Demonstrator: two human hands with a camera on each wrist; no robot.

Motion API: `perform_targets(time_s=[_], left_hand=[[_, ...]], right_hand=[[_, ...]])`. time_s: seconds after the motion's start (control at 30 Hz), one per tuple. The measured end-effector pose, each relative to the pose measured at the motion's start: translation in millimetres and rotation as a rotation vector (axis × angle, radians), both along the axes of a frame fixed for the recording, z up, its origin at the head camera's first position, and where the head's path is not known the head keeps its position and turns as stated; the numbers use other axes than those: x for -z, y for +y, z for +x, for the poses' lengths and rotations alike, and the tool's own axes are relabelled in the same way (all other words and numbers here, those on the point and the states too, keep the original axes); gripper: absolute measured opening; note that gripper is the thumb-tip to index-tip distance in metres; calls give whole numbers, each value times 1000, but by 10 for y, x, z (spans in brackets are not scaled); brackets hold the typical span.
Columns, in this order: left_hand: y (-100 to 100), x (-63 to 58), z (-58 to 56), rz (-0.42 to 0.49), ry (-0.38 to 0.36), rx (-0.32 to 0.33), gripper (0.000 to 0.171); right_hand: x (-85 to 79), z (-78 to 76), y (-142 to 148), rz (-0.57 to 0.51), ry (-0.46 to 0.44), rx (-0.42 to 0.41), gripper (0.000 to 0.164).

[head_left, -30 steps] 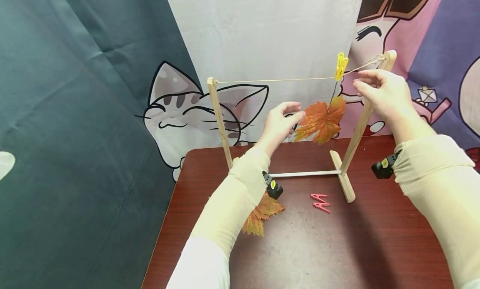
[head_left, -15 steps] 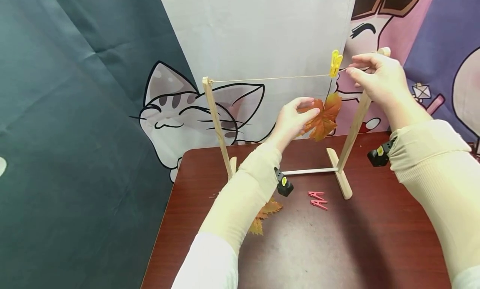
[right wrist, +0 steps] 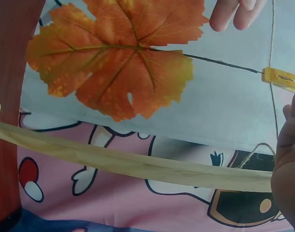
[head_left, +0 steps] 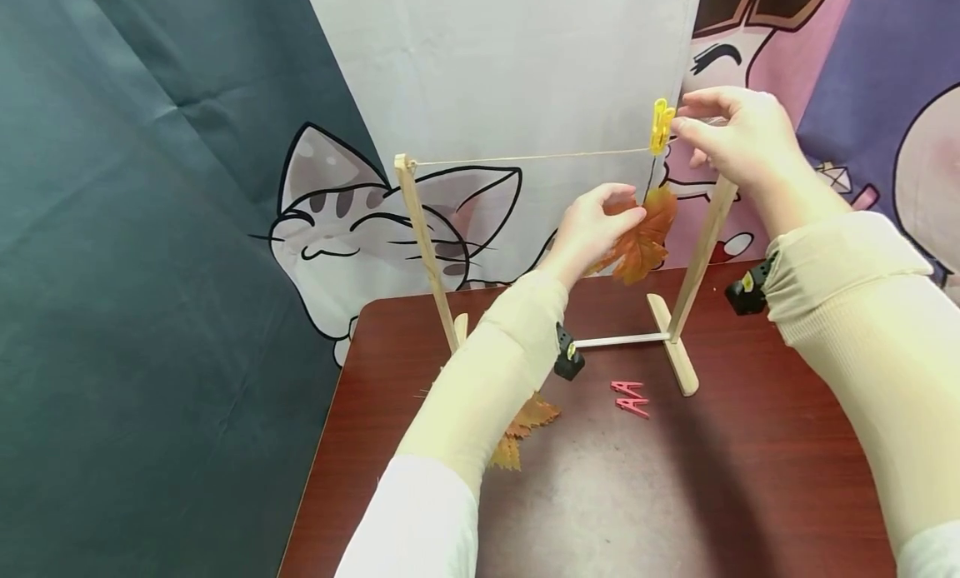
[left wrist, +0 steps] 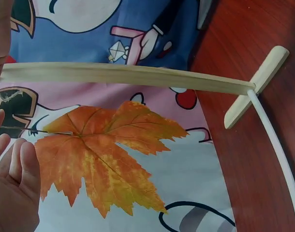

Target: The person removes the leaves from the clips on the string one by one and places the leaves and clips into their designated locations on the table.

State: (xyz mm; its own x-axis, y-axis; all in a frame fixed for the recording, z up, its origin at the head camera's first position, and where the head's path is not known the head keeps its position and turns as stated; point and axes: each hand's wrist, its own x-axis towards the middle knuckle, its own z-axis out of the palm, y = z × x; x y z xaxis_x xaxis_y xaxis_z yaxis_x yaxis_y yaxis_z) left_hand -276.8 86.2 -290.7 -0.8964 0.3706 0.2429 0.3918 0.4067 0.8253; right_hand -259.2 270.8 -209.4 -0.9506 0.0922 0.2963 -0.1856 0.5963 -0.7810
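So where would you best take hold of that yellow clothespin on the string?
Probably by the upper ends of the yellow clothespin, coming from above: it stands nearly upright, and those ends stick up free over the string, while its lower end clamps the dark stem.

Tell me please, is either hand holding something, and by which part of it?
The left hand, near the hanging leaf, holds nothing. The right hand is close to the yellow clip; whether it pinches it cannot be told.
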Motion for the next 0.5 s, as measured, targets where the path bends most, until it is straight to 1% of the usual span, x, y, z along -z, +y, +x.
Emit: perform_targets(time_s=[0.1, 0.2, 0.23, 0.3, 0.43, 0.5], left_hand=[[51, -29, 17, 4, -41, -2, 40], [122, -62, 56, 0, -48, -23, 45], [144, -70, 65, 4, -48, -29, 46], [171, -76, 67, 10, -23, -45, 46], [168, -51, 45, 45, -11, -85, 42], [168, -37, 36, 47, -17, -104, 41]], right_hand=[[-37, -21, -15, -31, -50, -21, 58], [-39, -42, -38, -81, -72, -46, 61], [-32, -49, -49, -110, -68, -53, 61], [-15, -57, -78, -178, -56, -63, 59], [23, -76, -152, -323, -32, -91, 53], [30, -79, -175, -356, -32, -90, 51]])
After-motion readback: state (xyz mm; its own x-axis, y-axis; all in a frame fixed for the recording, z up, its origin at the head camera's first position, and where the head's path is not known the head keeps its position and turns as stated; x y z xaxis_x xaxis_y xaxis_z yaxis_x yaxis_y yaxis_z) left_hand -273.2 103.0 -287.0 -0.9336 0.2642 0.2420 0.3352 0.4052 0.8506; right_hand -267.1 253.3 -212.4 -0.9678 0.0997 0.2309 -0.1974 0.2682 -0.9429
